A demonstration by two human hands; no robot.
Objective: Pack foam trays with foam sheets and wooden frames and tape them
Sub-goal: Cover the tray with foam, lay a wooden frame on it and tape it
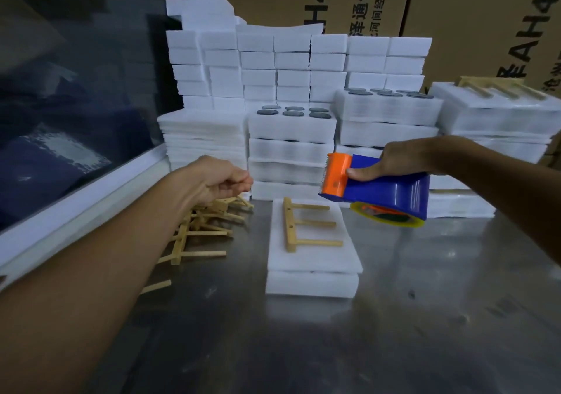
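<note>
Right of centre, the right hand (pixel 400 163) is gripping a blue tape dispenser (pixel 385 188), thumb pressing along its side, the orange cutter end (pixel 335 175) pointing left and the tape roll (pixel 388 216) peeking out underneath. The dispenser is hovering just above the far edge of the foam tray (pixel 312 283) sitting in the middle of the frame on the steel table (pixel 425 317). A foam sheet (pixel 315 257) is lying on top of that tray, and a wooden frame (pixel 306 226) is resting flat on the sheet, its three prongs pointing right.

Over on the left, the left hand (pixel 226 178) is curling its fingers loosely inward, holding nothing visible, hanging above a loose pile of wooden frames (pixel 200 229) on the table.

Behind, across the upper half of the frame, white foam blocks (pixel 291 59) are standing stacked high, with stacks of packed trays (pixel 291 154) in front of them, some showing dark round discs (pixel 293 111) on top. Cardboard boxes (pixel 455 5) are filling the upper right.
</note>
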